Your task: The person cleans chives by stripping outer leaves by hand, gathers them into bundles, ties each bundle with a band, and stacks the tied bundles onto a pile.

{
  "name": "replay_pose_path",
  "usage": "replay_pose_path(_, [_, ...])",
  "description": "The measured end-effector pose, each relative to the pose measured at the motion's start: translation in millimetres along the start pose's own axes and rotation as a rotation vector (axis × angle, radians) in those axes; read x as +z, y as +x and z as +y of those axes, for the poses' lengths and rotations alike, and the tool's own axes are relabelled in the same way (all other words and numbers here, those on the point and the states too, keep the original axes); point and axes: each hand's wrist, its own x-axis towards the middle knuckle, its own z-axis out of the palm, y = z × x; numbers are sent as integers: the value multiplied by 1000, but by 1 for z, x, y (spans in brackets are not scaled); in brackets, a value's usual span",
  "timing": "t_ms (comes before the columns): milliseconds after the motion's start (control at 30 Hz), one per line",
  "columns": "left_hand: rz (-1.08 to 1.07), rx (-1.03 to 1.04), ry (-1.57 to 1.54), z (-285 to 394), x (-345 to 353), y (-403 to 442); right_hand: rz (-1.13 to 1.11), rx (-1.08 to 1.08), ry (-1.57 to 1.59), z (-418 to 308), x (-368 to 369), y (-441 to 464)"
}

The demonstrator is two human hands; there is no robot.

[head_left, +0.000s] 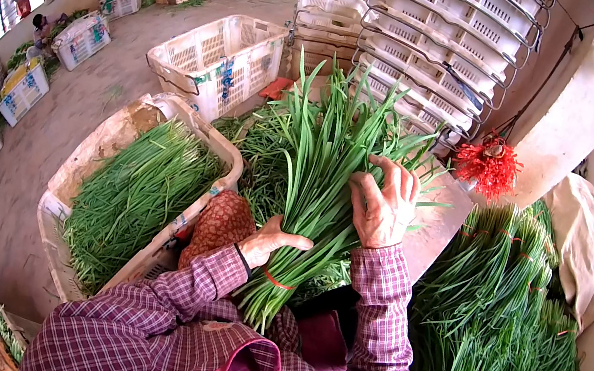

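A leafy bundle of garlic chives stands tilted in front of me, its cut ends toward my lap. A red band circles its lower stalks. My left hand is wrapped round the stalks just above that band, thumb across the front. On the bundle's right side, my right hand has its fingers curled against the leaves, thumb and forefinger close together as if pinching some. Loose garlic chives lie behind and left of the bundle.
A crate of greens sits at my left, with a white crate beyond it. Stacked crates rise behind. Red ties hang by a pillar. Banded chive bundles pile at my right. Other people sit along the far walls.
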Motion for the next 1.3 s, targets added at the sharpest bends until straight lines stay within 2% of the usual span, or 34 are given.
replay_pose_path(133, [-4,14,-2,-1,-1,-1,9,19,-56,3,5,1])
replay_pose_path(267, [14,31,-7,-2,1,-5,163,170,-43,19,1,12])
replay_pose_path(400, [0,-11,-3,-19,-13,2,226,206,-3,29,-18,25])
replay_pose_path(533, [-32,-11,5,-16,-10,-2,35,230,120,31,-18,43])
replay_pose_path(767, [-126,43,65,-21,-13,-3,-37,-49,-39,35,-10,63])
replay_pose_path(933, [-145,42,25,-23,-13,-5,-92,-43,-150,48,-6,59])
replay_pose_path(1133, [-170,67,18,-22,-11,-6,-105,75,-113,50,-7,59])
replay_pose_path(1233, [-171,55,47,-24,-14,-5,-177,148,-201,48,-14,65])
replay_pose_path(1300, [-173,38,70,-27,-16,-3,-100,115,-200,48,-15,68])
